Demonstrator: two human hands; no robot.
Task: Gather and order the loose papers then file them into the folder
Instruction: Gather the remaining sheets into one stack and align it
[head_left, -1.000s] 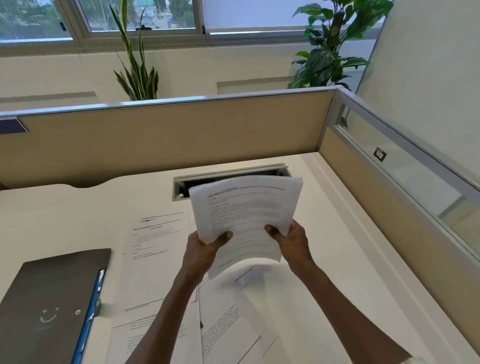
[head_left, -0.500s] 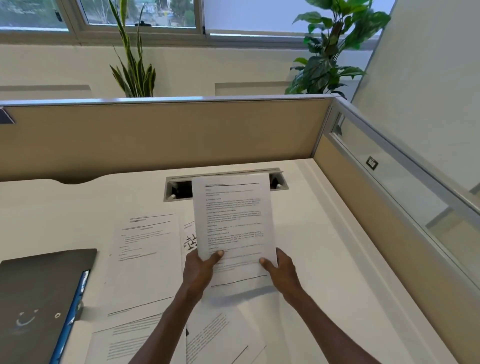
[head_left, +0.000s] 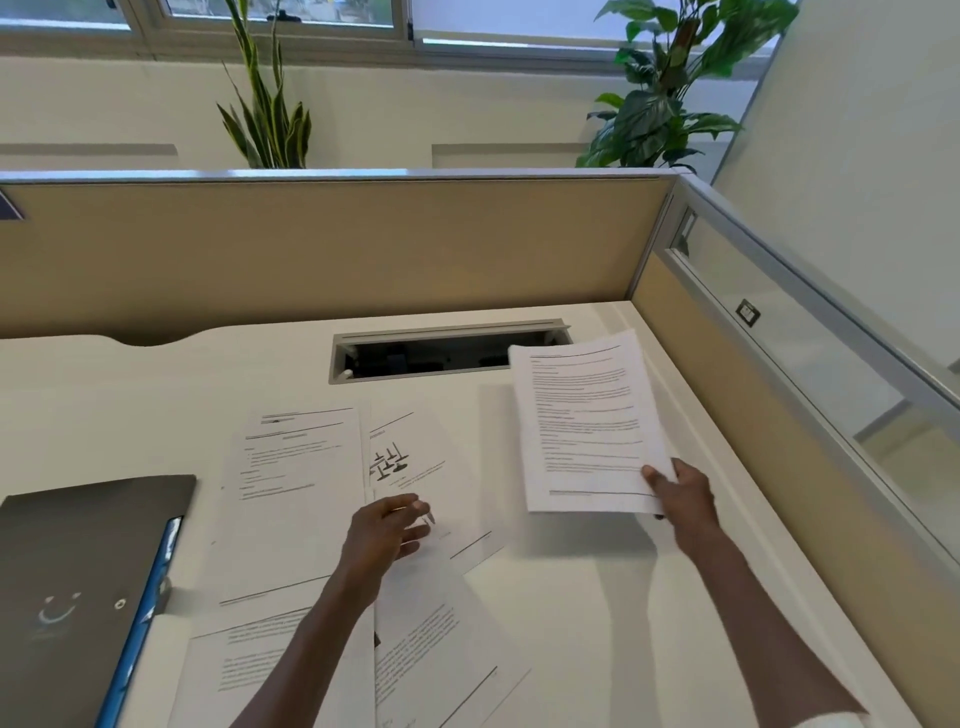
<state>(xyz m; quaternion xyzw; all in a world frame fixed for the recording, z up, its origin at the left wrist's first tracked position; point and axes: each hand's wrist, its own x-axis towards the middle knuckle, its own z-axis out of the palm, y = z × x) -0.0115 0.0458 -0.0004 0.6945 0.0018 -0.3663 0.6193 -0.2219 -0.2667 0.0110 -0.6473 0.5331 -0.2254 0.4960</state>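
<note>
My right hand grips the lower right corner of a stack of printed papers and holds it above the right side of the white desk. My left hand hovers with loose fingers over a loose sheet with a diagram at the desk's middle; whether it touches the sheet is unclear. More loose sheets lie around it: a text page to the left and two pages near the front edge. A dark folder with a blue spine lies shut at the left.
An open cable tray is set into the desk at the back. Beige partition panels wall the desk at the back and right. Two potted plants stand behind the partition.
My left hand has let go of the stack and dropped to the loose sheet at the middle. My right hand has carried the stack to the right.
</note>
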